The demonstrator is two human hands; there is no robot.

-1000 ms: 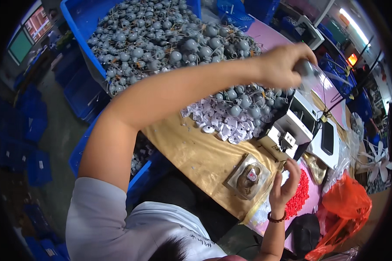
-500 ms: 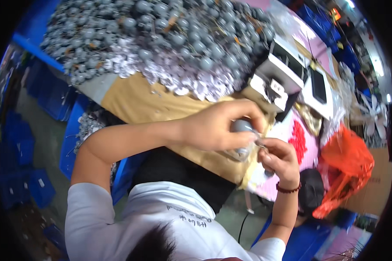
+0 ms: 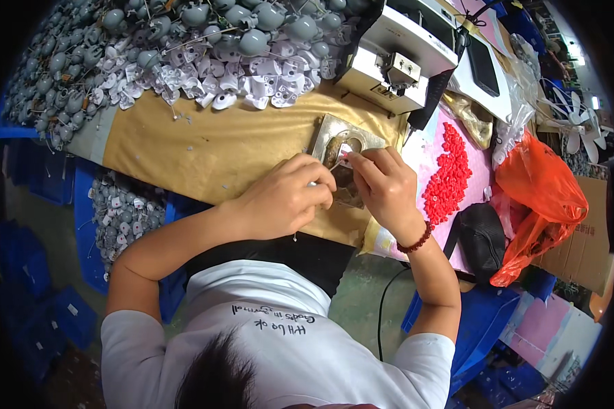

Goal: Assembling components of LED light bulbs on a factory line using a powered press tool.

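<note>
My left hand [image 3: 286,199] lies curled on the brown-covered bench [image 3: 205,153], fingers closed around a small grey part that is mostly hidden; a thin wire hangs below the fist. My right hand [image 3: 383,184] is right beside it, thumb and forefinger pinching a small white piece [image 3: 345,151] over a square metal fixture plate [image 3: 334,133] with a round opening. The fingertips of both hands meet at the plate's near edge. A red bead bracelet [image 3: 416,242] is on my right wrist.
A big heap of grey round parts with white bases [image 3: 184,48] fills the back of the bench. A white benchtop machine [image 3: 402,54] stands behind the plate. Red pellets [image 3: 449,174] lie on a pink sheet; an orange bag [image 3: 539,191] and black pouch [image 3: 484,232] are at the right. Blue crates [image 3: 123,211] are at the left.
My left arm, stretched far out toward the machine, drew back with a grey part to meet my right hand. Both hands now rest over the metal plate.
</note>
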